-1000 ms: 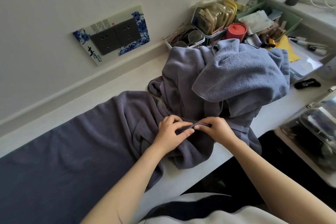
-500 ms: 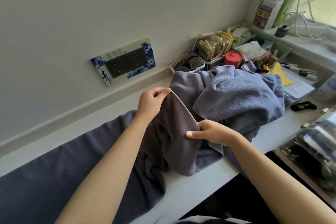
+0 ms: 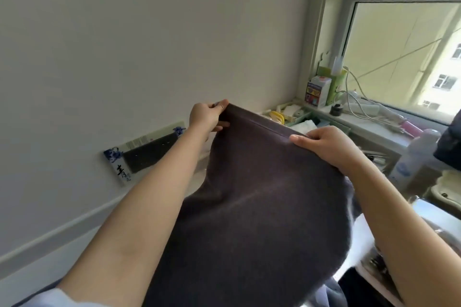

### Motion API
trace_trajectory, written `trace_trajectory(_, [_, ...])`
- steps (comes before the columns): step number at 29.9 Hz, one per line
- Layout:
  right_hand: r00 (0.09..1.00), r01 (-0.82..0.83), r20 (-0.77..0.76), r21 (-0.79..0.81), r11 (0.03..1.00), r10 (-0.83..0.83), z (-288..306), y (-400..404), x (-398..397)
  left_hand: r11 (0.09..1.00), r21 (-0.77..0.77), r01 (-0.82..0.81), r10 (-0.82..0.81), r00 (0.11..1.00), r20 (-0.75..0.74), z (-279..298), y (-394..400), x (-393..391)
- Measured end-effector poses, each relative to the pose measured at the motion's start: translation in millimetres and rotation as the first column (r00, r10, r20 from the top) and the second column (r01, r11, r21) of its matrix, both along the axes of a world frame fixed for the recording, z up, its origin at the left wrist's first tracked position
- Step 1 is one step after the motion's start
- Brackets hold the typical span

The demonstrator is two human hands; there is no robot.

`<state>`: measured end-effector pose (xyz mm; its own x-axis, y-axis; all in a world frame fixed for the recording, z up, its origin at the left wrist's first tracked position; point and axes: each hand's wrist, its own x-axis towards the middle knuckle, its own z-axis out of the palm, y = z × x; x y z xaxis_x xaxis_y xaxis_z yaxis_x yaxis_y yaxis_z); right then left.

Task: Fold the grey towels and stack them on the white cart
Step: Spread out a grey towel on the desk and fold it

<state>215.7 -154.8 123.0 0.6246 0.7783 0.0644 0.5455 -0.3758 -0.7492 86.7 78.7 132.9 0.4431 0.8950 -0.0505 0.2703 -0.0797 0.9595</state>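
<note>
A dark grey towel [image 3: 257,207] hangs in the air in front of me, held up by its hemmed top edge. My left hand [image 3: 207,116] pinches the left corner of that edge, high near the wall. My right hand [image 3: 329,146] grips the edge further right and slightly lower. The cloth drapes down between my forearms and fills the lower middle of the view. It hides the counter and the other towels below. The white cart is not in sight.
A black socket panel with blue-and-white trim [image 3: 147,149] sits on the wall at left. Behind the towel are small baskets of items [image 3: 296,117], a windowsill with boxes and cables [image 3: 349,97], and a white bottle [image 3: 411,159] at right.
Both hands have lifted the towel's edge from counter level up high and spread apart along the hem. My view has tilted up toward the wall and window.
</note>
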Motion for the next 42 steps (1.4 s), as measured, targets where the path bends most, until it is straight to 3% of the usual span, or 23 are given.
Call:
trace_trajectory(5, [0.999,0.041,-0.008,-0.17,0.985,-0.043,25.7,-12.6,27.8,0.99,-0.144,0.008,0.03,0.964,0.265,18.1,-6.3,53.8])
trace_trajectory(11, [0.997,0.074,0.025,-0.084,0.994,-0.072,5.3,-8.4,21.5,0.956,-0.292,0.023,0.072,0.948,0.311,-5.0,-18.4,66.8])
trace_trajectory(16, [0.997,-0.009,-0.076,-0.003,1.0,0.009,-8.7,12.5,-24.2,0.903,-0.426,0.052,0.124,0.918,0.376,-24.5,-13.6,18.3])
trace_trajectory(24, [0.928,-0.333,-0.15,0.085,0.939,0.342,-8.7,70.6,-163.6,0.803,-0.596,-0.033,0.372,0.809,0.456,-35.8,12.5,-145.4])
trace_trajectory(30, [0.784,-0.587,-0.188,0.083,0.805,0.591,-10.1,106.4,-317.6,0.737,-0.676,0.005,0.55,0.576,0.604,-35.1,12.2,-314.9])
trace_trajectory(32, [0.719,-0.65,-0.241,0.1,0.754,0.652,-14.1,115.1,-385.2,0.725,-0.688,0.039,0.566,0.536,0.627,-43.9,17.2,-381.5])
trace_trajectory(37, [0.631,-0.69,-0.384,0.121,0.714,0.674,-48.1,139.3,-517.6,0.72,-0.693,0.04,0.559,0.558,0.613,-69.7,22.2,-508.6])
trace_trajectory(42, [0.65,-0.699,-0.465,-0.054,0.714,0.601,-122.2,169.6,-634.9,0.613,-0.768,-0.186,0.693,0.594,0.409,-145.8,19.5,-628.6])
